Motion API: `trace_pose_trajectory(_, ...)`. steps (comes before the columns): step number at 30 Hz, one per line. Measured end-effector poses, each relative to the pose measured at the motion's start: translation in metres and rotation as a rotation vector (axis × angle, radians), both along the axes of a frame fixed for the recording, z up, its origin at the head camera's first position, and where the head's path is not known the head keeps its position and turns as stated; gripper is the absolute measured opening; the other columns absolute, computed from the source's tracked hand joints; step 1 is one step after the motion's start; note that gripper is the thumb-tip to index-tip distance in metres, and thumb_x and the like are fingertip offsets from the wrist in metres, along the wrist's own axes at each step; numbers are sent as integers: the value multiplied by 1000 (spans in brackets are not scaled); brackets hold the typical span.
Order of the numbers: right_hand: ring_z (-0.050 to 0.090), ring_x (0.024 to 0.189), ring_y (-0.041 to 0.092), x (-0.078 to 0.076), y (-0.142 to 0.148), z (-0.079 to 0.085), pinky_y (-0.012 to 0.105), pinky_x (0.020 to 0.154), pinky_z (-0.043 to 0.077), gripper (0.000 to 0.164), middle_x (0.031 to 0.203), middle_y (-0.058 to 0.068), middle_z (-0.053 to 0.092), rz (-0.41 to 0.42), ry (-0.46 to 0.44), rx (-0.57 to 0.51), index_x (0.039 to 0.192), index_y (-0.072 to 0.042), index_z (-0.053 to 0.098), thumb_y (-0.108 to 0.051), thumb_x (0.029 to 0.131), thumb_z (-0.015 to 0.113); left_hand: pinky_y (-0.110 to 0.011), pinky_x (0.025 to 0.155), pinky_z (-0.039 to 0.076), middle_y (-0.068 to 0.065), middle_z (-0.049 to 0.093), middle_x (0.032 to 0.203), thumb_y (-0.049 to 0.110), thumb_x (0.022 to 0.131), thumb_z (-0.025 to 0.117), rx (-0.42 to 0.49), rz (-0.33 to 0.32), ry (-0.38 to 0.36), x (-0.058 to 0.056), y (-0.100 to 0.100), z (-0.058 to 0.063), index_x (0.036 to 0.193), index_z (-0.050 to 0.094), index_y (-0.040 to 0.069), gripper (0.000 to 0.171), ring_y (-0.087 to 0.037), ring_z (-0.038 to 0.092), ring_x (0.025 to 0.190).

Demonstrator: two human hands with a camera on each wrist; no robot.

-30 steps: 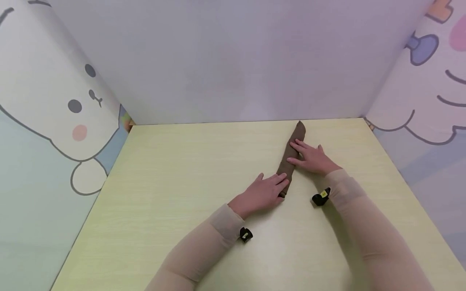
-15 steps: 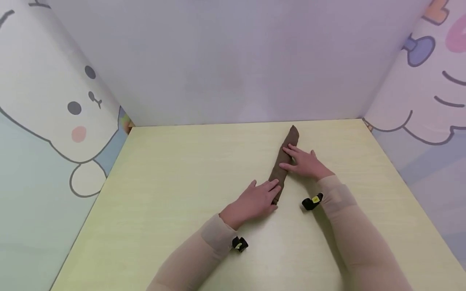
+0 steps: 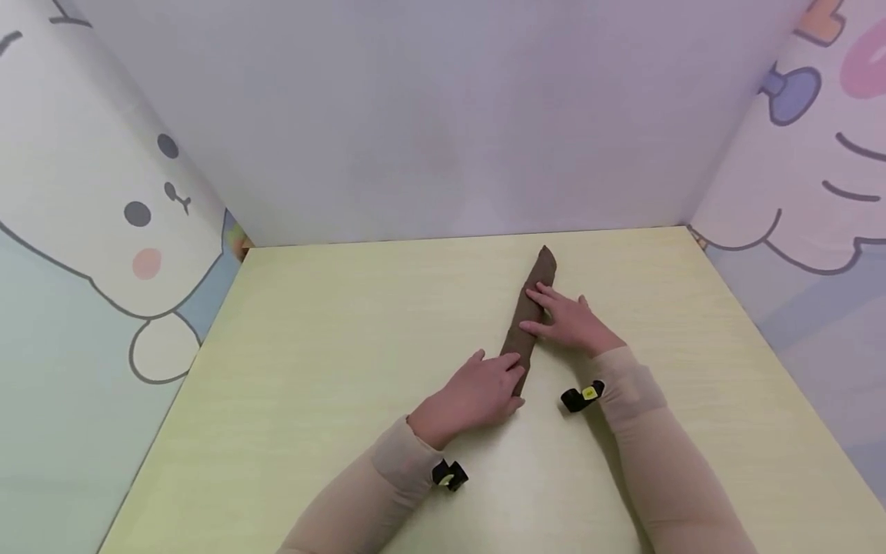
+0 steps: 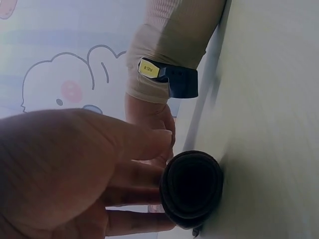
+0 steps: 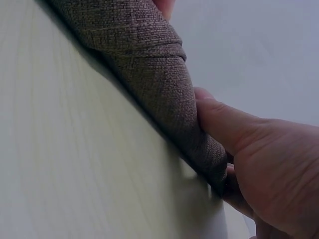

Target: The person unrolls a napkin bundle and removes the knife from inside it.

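A brown roll of woven cloth (image 3: 526, 312) lies slantwise on the pale table, its far tip near the back edge. Over its near end lies my left hand (image 3: 471, 396), with fingertips on top of the roll. Farther up, my right hand (image 3: 571, 323) touches it from the right, fingers stretched across and spread. In the left wrist view the round, layered end of the cloth roll (image 4: 192, 186) faces the camera, with fingers behind it. The right wrist view shows the coarse weave of the roll (image 5: 149, 79) and my right thumb along its side; the other fingertips are partly hidden.
The wood-grain table (image 3: 332, 331) extends to both sides of the roll. A plain pale wall (image 3: 443, 123) rises behind it, and side walls with cartoon animals (image 3: 159, 223) flank it. Small black wrist cameras (image 3: 450, 475) hang under both sleeves.
The cloth roll has shifted left and slightly nearer along the tabletop, keeping about the same slant. Both hands have travelled with it, their fingers staying on it. The head view has tilted slightly.
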State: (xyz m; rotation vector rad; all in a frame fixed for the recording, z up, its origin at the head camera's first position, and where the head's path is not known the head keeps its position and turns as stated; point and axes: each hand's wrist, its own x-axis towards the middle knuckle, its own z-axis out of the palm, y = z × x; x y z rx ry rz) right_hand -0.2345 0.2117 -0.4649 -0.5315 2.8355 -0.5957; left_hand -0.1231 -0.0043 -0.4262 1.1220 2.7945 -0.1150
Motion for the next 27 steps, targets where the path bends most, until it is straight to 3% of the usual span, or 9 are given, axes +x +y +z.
trace_pose_trajectory(13,34,138,35,12,-10,1,73,103,7,85,157,15,22,37,-11,-11,151,-12,34,-63,86,58,-40,96,43,0,58,128,49,93,58,33,-50,19,6,-5,4,120,68,17,43,-12,56,114)
trace_pose_trajectory(19,31,139,32,9,-16,3,69,105,9,84,158,13,20,38,-13,-31,151,-12,34,-63,88,56,-36,92,45,1,61,116,48,93,58,121,-47,11,-3,-17,5,111,67,14,39,-11,59,101)
trace_pose_trajectory(22,27,141,31,6,-16,5,67,107,11,86,158,14,20,37,-2,-45,151,-9,31,-62,88,57,-33,93,44,-1,59,120,50,92,58,158,-36,-13,-11,-23,5,120,62,9,50,-14,58,104)
trace_pose_trajectory(27,18,144,30,3,-6,7,59,111,13,97,158,15,17,-6,-9,-65,153,-4,19,-64,87,56,-36,104,37,-6,44,144,63,85,59,158,0,-105,-19,-27,3,147,38,4,88,-17,44,129)
